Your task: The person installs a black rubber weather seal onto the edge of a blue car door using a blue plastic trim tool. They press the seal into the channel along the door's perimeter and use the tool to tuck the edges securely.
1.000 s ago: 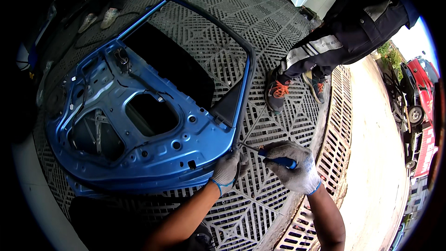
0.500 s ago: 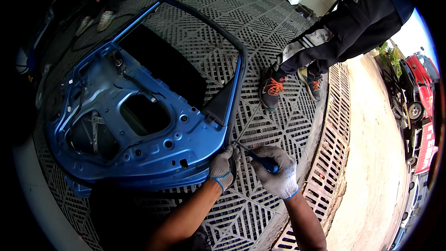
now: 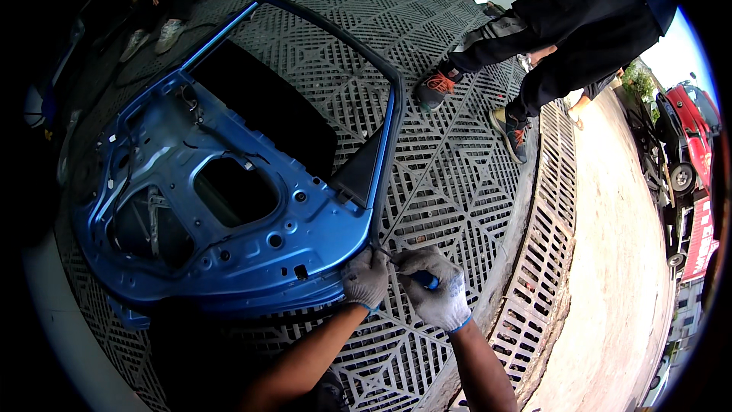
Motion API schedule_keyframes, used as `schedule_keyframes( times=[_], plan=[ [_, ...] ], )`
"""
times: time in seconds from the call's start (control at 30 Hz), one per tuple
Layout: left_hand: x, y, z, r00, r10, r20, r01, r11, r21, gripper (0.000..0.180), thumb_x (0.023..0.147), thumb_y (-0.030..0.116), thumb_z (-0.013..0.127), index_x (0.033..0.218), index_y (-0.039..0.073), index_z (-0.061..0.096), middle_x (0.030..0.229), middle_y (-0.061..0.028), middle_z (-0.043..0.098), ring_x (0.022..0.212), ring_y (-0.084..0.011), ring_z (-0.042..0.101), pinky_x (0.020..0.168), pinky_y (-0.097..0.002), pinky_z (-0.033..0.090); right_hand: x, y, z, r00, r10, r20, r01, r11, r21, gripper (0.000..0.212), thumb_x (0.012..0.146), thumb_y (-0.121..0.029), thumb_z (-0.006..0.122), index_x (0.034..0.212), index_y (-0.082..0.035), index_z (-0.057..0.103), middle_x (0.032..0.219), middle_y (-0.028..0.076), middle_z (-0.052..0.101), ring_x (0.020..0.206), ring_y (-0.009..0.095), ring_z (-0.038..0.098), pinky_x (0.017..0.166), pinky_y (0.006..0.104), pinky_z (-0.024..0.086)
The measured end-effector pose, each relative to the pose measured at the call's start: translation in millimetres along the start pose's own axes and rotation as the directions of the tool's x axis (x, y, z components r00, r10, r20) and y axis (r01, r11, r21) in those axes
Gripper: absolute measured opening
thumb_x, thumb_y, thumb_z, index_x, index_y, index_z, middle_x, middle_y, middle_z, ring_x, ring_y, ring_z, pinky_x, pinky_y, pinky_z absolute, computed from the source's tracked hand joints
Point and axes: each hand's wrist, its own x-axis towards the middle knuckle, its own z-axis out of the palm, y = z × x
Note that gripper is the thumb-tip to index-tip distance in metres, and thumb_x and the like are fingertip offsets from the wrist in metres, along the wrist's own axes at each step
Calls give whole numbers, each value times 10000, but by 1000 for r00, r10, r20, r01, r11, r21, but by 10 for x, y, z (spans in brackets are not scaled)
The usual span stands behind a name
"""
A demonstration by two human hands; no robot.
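A blue car door, its inner panel stripped and full of openings, lies flat on the left. Black rubber door seal runs around its window frame and down the near right edge. At that edge's lower corner, my gloved left hand is closed, apparently around the seal; its fingertips partly hide what they grip. Just right of it, my gloved right hand is wrapped around a screwdriver with a blue handle. The screwdriver's thin shaft points toward my left fingertips, and its tip is hard to make out.
Grey slatted floor tiles surround the door. A co-worker's legs in dark trousers stand at the far right, beside a metal drain grate. Another person's shoes show at the far left. Red truck outside.
My right hand has moved left, closer to my left hand, bringing the screwdriver along. The co-worker's feet have stepped farther apart.
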Motion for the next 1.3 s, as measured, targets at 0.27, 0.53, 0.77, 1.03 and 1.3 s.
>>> schedule_keyframes(
  times=[0.27,0.53,0.77,1.03,1.3],
  plan=[
    [39,-255,91,998,61,-9,-62,998,-16,339,1106,308,618,1145,50,835,1106,-240,823,1039,-461,781,932,-528,611,180,8,17,991,66,112,-68,998,13,208,888,83,837,1028,-48,759,1210,160,854,1096,292,851,962,383,672],
    [17,157,-114,960,-97,262,85,995,56,391,1137,358,583,1224,54,813,1148,-127,861,1014,-320,820,922,-458,623,91,221,29,988,51,144,-52,999,4,185,847,54,782,987,-65,754,1187,175,835,1085,373,826,958,444,676],
    [224,-628,44,998,65,21,-56,950,-307,374,1139,370,585,1119,68,803,1105,-178,835,974,-379,795,875,-496,601,225,55,392,974,-14,228,16,1000,-11,195,844,87,773,972,-60,763,1219,171,833,1106,359,825,958,425,670],
    [153,-616,220,893,411,183,-420,617,665,376,1125,389,602,1075,88,822,1031,-153,820,945,-388,782,905,-550,596,380,-29,909,822,190,536,150,836,-528,280,890,-213,786,1130,-70,778,1106,183,799,1099,429,791,1055,558,610],
    [190,-439,152,752,639,160,-592,549,589,362,1167,346,540,1332,88,732,1086,-87,792,987,-372,771,927,-530,609,-18,-230,267,974,-138,182,170,969,-178,297,782,43,750,1050,-85,738,1183,153,808,1032,366,817,914,455,674]
  ],
)
